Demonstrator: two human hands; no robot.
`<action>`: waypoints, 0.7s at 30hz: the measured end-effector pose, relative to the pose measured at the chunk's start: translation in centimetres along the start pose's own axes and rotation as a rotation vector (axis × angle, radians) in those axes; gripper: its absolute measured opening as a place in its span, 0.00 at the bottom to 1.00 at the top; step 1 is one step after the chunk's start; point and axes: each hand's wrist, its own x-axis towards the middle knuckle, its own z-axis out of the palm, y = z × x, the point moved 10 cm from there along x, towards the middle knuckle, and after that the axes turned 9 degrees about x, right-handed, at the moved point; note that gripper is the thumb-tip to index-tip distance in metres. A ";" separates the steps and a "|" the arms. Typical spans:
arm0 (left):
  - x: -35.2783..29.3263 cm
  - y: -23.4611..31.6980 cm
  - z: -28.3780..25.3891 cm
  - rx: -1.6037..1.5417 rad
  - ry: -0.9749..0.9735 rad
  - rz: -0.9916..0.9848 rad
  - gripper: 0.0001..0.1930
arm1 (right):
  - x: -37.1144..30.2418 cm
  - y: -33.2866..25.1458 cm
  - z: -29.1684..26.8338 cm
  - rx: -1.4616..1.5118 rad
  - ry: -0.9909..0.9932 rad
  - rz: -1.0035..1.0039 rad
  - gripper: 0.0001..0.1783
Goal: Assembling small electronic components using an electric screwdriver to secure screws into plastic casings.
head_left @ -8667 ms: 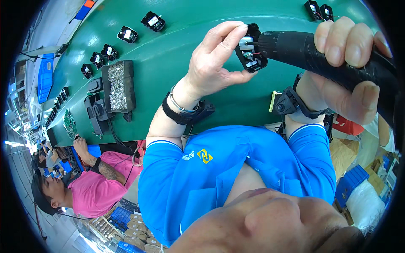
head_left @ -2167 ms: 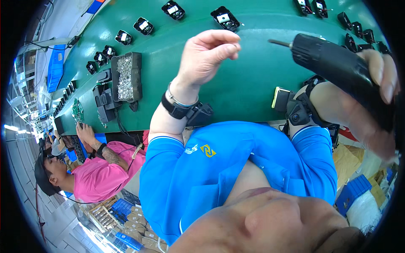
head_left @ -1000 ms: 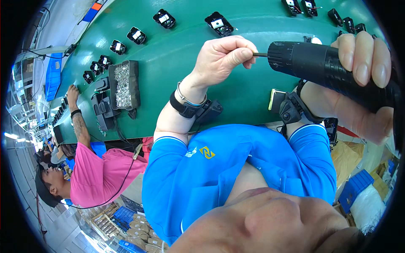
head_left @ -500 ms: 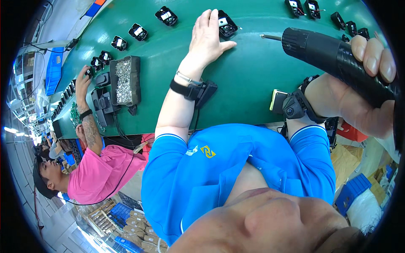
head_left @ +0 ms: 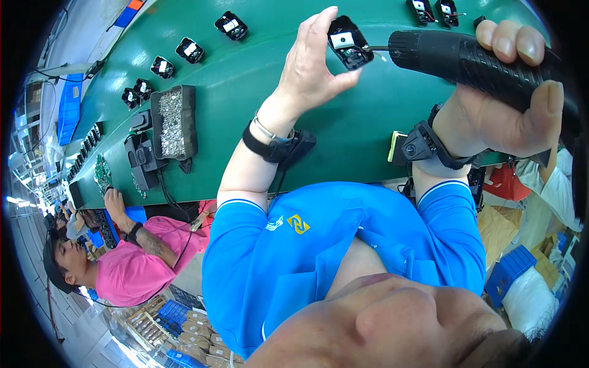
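Observation:
My left hand (head_left: 307, 70) grips a small black plastic housing (head_left: 361, 60) by its side, between thumb and fingers. Inside the housing sits a white block with a dark dot, and a thin wire end sticks out at its right. A black electric screwdriver (head_left: 438, 52) lies across my right hand (head_left: 491, 119), whose fingers wrap round its body. The screwdriver points left, and its bit meets the right side of the housing. Whether a screw is on the tip is too small to tell.
A dark tray (head_left: 191, 122) of small metal parts stands on the green table (head_left: 257, 55). Similar housings (head_left: 230, 26) form a row at the far left; more housings (head_left: 421, 11) are at the far right. A person in pink (head_left: 132, 270) works at left beside green circuit boards (head_left: 102, 175).
My left hand has closed on the housing, which is now tilted toward the screwdriver. The screwdriver has moved left until its bit meets the housing. The co-worker's arm has drawn back from the housings.

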 end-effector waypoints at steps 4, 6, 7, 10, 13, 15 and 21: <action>-0.1 1.6 -0.9 -0.068 0.016 0.057 0.49 | 0.4 0.7 0.8 -0.002 -0.031 0.011 0.20; -0.1 2.3 -1.1 -0.080 0.014 0.078 0.49 | 0.4 0.9 1.1 -0.007 -0.039 0.016 0.20; -0.1 2.4 -1.2 -0.081 0.016 0.075 0.49 | 0.5 1.0 1.2 -0.007 -0.044 0.019 0.20; -0.1 2.6 -1.3 -0.086 0.011 0.068 0.49 | 0.5 1.3 1.4 -0.007 -0.053 0.025 0.20; -0.1 2.8 -1.5 -0.086 0.022 0.081 0.49 | 0.6 1.5 1.6 -0.004 -0.058 0.026 0.20; -0.1 2.9 -1.6 -0.084 0.015 0.076 0.48 | 0.5 1.5 1.7 -0.007 -0.058 0.024 0.20; 0.0 3.6 -1.9 -0.092 0.012 0.098 0.47 | 0.5 1.6 2.2 -0.002 -0.072 0.021 0.21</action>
